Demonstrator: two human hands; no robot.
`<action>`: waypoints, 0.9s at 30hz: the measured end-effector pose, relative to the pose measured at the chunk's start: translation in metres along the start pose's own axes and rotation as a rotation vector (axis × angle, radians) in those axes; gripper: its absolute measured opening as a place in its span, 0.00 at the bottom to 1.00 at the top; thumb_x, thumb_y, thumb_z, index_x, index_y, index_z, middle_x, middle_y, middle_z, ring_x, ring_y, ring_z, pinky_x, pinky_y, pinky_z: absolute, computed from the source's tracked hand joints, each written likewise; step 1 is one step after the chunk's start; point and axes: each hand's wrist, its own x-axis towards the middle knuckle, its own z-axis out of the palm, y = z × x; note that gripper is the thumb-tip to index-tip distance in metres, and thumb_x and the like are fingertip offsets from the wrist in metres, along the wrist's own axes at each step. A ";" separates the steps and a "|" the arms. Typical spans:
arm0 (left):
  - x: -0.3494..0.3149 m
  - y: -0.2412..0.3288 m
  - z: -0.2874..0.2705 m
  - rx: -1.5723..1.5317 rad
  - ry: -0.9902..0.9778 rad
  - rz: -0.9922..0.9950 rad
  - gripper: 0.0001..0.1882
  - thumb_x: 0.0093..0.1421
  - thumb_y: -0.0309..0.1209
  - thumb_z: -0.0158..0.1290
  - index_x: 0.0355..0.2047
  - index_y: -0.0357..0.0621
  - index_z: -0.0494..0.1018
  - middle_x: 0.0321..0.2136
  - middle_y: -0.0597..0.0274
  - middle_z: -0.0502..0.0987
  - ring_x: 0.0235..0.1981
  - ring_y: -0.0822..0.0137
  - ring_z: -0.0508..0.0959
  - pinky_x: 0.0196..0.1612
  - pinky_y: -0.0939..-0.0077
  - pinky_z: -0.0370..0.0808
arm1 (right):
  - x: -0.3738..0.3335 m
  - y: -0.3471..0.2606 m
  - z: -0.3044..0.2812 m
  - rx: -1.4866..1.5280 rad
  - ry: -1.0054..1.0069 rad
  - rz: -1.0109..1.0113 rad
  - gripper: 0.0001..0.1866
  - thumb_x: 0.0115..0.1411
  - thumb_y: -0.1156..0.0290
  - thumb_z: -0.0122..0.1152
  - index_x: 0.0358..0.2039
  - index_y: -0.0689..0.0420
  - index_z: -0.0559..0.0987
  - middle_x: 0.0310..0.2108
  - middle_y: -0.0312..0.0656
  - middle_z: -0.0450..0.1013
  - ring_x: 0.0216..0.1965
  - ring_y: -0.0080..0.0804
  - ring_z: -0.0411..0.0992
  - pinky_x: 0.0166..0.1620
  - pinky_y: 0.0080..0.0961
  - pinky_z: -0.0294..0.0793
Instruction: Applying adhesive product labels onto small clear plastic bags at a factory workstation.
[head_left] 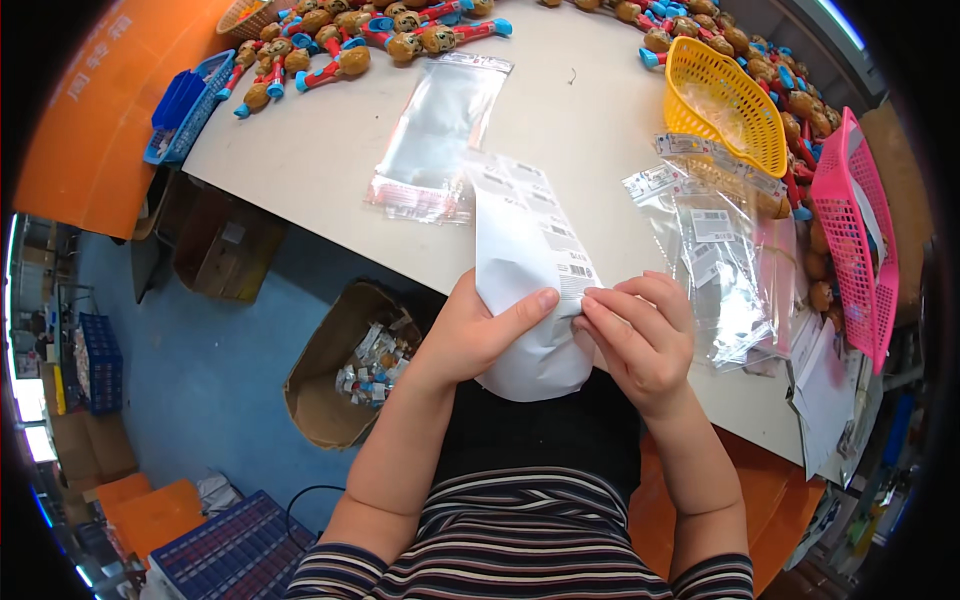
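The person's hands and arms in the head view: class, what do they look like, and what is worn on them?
The left hand and right hand show no glove, ring or wristband. Both forearms are bare. The sleeves are dark with pale stripes.

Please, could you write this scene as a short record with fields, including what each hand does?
Left grip: holds the sheet
Right grip: at the sheet's right edge; whether it pinches a label is unclear
Sheet: white, bearing printed labels
Bags: clear, flat on the table
More bags: clear, at the right, white labels showing
Yellow basket: far right
Pink basket: tilted, right side
Toys: piled along the far side
Carton: on the floor, packets inside
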 end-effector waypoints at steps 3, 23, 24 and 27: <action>0.001 -0.004 0.001 0.025 0.040 0.018 0.20 0.63 0.31 0.59 0.50 0.31 0.71 0.43 0.55 0.79 0.44 0.68 0.78 0.47 0.73 0.75 | -0.005 0.000 0.001 0.006 0.018 -0.020 0.15 0.43 0.75 0.74 0.34 0.60 0.83 0.36 0.39 0.79 0.36 0.38 0.73 0.42 0.38 0.72; -0.007 0.002 0.001 0.044 -0.061 -0.050 0.32 0.59 0.29 0.62 0.60 0.32 0.60 0.52 0.53 0.74 0.51 0.66 0.74 0.54 0.72 0.72 | -0.010 -0.005 0.014 0.120 -0.169 0.065 0.16 0.44 0.72 0.73 0.35 0.62 0.82 0.44 0.41 0.78 0.41 0.39 0.73 0.44 0.35 0.74; -0.008 0.000 -0.003 0.012 -0.045 -0.113 0.34 0.57 0.26 0.62 0.60 0.32 0.59 0.53 0.53 0.73 0.53 0.65 0.73 0.55 0.71 0.72 | -0.010 -0.005 0.014 0.132 -0.188 0.075 0.16 0.45 0.72 0.73 0.35 0.62 0.82 0.44 0.40 0.78 0.41 0.39 0.73 0.44 0.34 0.74; -0.008 -0.005 -0.009 -0.053 -0.009 -0.240 0.37 0.53 0.22 0.62 0.61 0.33 0.58 0.55 0.52 0.71 0.56 0.65 0.72 0.56 0.68 0.71 | -0.009 -0.005 0.013 0.167 -0.182 0.078 0.15 0.45 0.71 0.73 0.36 0.60 0.83 0.43 0.39 0.78 0.41 0.39 0.73 0.44 0.33 0.74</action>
